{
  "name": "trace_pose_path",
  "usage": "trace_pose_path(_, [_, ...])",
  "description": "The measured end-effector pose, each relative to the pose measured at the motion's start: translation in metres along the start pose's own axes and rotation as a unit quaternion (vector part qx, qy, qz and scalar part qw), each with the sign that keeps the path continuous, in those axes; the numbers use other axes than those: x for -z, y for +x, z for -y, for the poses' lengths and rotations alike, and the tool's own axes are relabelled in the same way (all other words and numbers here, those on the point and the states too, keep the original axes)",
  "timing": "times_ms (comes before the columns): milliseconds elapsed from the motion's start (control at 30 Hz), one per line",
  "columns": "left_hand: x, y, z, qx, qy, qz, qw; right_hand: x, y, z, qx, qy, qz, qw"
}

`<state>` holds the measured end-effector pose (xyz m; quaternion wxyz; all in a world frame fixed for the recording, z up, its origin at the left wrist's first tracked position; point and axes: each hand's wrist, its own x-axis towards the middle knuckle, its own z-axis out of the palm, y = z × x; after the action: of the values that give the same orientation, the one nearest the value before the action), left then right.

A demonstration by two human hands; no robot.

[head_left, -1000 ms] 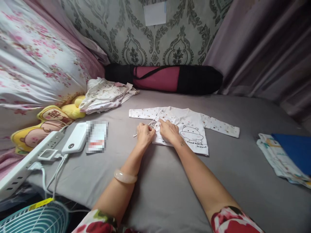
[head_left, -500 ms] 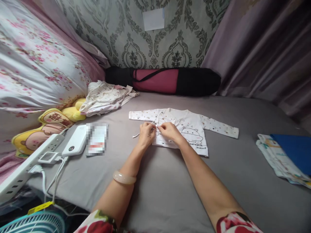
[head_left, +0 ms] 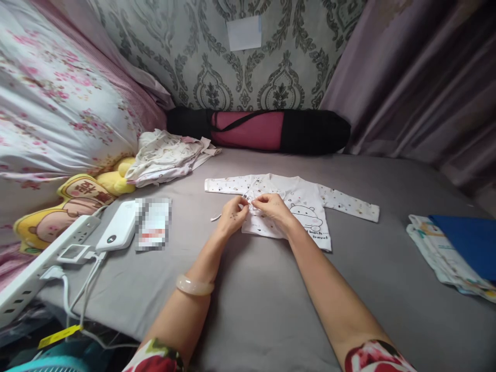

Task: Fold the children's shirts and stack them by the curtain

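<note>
A small white baby shirt (head_left: pixel 306 199) with coloured dots and a hippo print lies spread flat on the grey bed sheet (head_left: pixel 271 299), sleeves out to both sides. My left hand (head_left: pixel 231 216) and my right hand (head_left: pixel 272 206) meet over its left front, fingers pinched on the thin white tie strings (head_left: pixel 246 203) of the shirt. One loose string end (head_left: pixel 215 217) trails left on the sheet. A pale bangle (head_left: pixel 195 285) sits on my left wrist.
A pile of baby clothes (head_left: pixel 166 155) and a yellow plush toy (head_left: pixel 77 194) lie at left, with a white power bank (head_left: pixel 118 232), a small packet (head_left: pixel 153 223) and a power strip (head_left: pixel 42 261). A rolled pink-and-black mat bag (head_left: pixel 259 129) lines the wall. Folded cloths and a blue sheet (head_left: pixel 461 248) lie right.
Both hands have drawn closer together over the ties, and the fingers now pinch the strings. The loose string end at left has shortened. The view has shifted slightly.
</note>
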<state>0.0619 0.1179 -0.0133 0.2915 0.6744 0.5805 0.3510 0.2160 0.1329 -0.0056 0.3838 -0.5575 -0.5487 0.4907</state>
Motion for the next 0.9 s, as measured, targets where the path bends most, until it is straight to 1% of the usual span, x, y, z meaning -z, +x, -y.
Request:
trace_pose_path(67, [0.001, -0.001, -0.003, 0.009, -0.005, 0.02, 1.0, 0.001, -0.002, 0.002, -0.008, 0.008, 0.003, 1.0])
trace_pose_path(133, [0.002, -0.001, -0.004, 0.007, -0.012, 0.027, 1.0, 0.001, -0.002, 0.004, -0.008, 0.008, 0.007, 1.0])
trace_pose_path(300, [0.003, 0.001, -0.002, 0.014, -0.013, 0.061, 0.998, 0.002, -0.005, 0.008, -0.005, 0.006, 0.013, 1.0])
trace_pose_path(433, [0.001, 0.002, 0.001, 0.009, -0.003, 0.066, 0.998, 0.005, -0.006, 0.009, 0.006, 0.001, 0.039, 0.999])
trace_pose_path(533, [0.0, 0.003, 0.002, 0.018, -0.01, 0.068, 0.997, 0.008, -0.004, 0.006, 0.015, -0.029, 0.061, 0.998])
trace_pose_path(667, [0.001, 0.003, 0.0, 0.01, -0.02, 0.073, 0.997, 0.013, -0.002, 0.002, 0.049, -0.105, 0.087, 0.989])
trace_pose_path(733, [0.001, 0.002, -0.001, 0.006, -0.017, 0.076, 0.997, 0.013, -0.004, 0.004, 0.082, -0.173, 0.075, 0.979])
trace_pose_path(833, [0.002, 0.002, -0.003, 0.011, -0.002, 0.082, 0.997, 0.012, -0.013, 0.013, 0.115, -0.296, 0.042, 0.947])
trace_pose_path(900, [0.002, 0.001, -0.004, 0.012, 0.009, 0.09, 0.996, 0.009, -0.019, 0.02, 0.125, -0.359, 0.04, 0.924])
